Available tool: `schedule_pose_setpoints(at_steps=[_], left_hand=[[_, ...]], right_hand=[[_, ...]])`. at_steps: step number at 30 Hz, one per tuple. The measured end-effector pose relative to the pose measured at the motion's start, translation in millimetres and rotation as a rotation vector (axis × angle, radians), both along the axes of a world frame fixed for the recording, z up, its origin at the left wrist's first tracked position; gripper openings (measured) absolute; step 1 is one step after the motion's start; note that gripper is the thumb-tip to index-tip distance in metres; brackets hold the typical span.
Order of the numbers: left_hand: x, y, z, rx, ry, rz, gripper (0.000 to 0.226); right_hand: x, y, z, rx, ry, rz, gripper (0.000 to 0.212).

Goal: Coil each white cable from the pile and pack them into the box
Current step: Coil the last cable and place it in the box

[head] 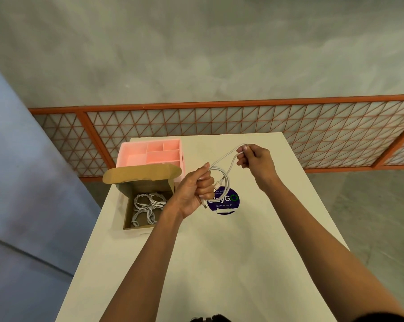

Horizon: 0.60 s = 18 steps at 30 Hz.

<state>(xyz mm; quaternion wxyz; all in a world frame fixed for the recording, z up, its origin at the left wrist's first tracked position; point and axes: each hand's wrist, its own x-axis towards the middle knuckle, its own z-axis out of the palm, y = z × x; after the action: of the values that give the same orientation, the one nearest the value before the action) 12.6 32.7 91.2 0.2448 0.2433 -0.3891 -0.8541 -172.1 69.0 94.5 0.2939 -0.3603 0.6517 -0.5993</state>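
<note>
Head view: white cable [227,181] is in the air over the middle of the table [219,252], held by both hands and not touching the top. Left hand [194,189] is clenched around a few finished loops, thumb on top. Right hand [254,159] is farther back and to the right. It pinches the bend of the uncoiled tail between thumb and fingertips, other fingers curled. One plug end [205,205] pokes out below the left fist. A second looks to sit inside the loops, can't be sure.

Handling, my read: light, thin, limp but springy. Loops will want to open once the grip loosens, and the smooth jacket will slide through a loose pinch. Not fragile, but avoid kinking it at the plugs. Best hold is the whole bundle clamped at one point on the ring, as the left hand has it. Feed the slack with the right hand under light tension only. For the transfer, grip across all the turns, not a single strand.

Cardboard box [145,187] sits left of the hands, flap open toward the far side, with several coiled cables [147,203] inside. Looks like there's room for one more. Pink divided tray [150,154] is just behind the box, touching or nearly so. Purple round sticker [233,204] is on the table under the coil. Orange mesh fence [243,122] runs beyond the far edge.
</note>
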Motion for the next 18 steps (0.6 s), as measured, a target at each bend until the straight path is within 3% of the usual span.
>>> schedule_pose_setpoints(at_steps=[4, 13, 15, 18], left_hand=[[1.0, -1.1, 0.3, 0.051, 0.043, -0.018, 0.045], [2.3, -0.7, 4.4, 0.081, 0.094, -0.039, 0.042], [1.8, -1.1, 3.7, 0.080, 0.101, -0.034, 0.043], [1.1, -5.9, -0.7, 0.084, 0.117, -0.031, 0.044]], right_hand=[[2.9, -4.5, 6.6, 0.009, -0.157, 0.078, 0.031], [23.9, -5.8, -5.9, 0.256, -0.867, 0.241, 0.030], [28.4, -1.9, -10.6, 0.334, -0.919, 0.293, 0.028], [31.1, 4.3, -13.0, 0.444, -0.839, 0.439, 0.031]])
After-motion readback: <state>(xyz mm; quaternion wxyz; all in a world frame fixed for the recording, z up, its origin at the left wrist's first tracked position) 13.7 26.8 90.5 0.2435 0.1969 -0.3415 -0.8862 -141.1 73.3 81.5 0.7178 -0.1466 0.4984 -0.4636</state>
